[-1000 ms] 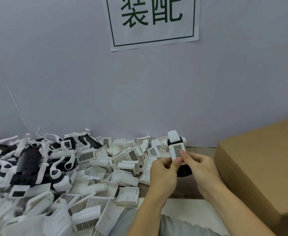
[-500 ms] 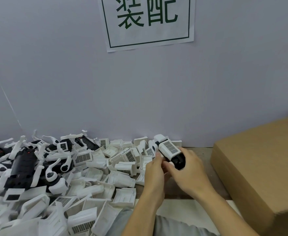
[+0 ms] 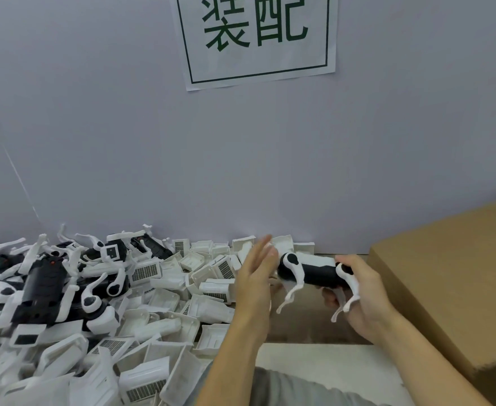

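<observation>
My right hand (image 3: 361, 294) grips the rear end of a black and white toy robot dog (image 3: 311, 272), held level above the table with its white legs hanging down. My left hand (image 3: 255, 273) is just left of the toy's front end, fingers straight and spread, palm toward it, holding nothing. Whether it touches the toy I cannot tell.
A heap of white plastic covers (image 3: 164, 303) with grilles fills the table's left and middle. Further left lie several assembled black and white toy dogs (image 3: 42, 288). A closed cardboard box (image 3: 457, 288) stands at the right. A wall with a paper sign (image 3: 255, 36) rises behind.
The toy was held upright in both hands with its grille cover facing me. Now it lies level in my right hand alone, moved right, and my left hand has let go and opened.
</observation>
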A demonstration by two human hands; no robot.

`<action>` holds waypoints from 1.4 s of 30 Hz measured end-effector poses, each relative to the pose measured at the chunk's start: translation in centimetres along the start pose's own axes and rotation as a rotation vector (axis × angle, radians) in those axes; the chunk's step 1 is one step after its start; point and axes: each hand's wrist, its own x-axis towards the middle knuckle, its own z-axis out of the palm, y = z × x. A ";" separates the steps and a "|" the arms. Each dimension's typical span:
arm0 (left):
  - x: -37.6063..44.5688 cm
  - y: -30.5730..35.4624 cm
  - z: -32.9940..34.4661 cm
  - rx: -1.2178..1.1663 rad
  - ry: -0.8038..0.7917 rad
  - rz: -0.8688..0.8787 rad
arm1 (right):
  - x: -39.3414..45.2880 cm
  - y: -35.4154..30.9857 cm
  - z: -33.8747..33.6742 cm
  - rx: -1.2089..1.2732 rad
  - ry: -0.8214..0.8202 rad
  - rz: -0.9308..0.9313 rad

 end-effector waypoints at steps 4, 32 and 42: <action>-0.2 0.6 -0.1 -0.207 -0.086 -0.080 | -0.5 0.4 0.3 0.036 -0.070 0.025; 0.1 0.1 -0.8 -0.314 0.090 -0.184 | 0.1 0.4 0.6 -0.071 0.059 -0.096; 0.1 0.6 -0.8 -0.152 -0.081 0.053 | 0.1 0.9 0.8 -0.369 -0.031 -0.081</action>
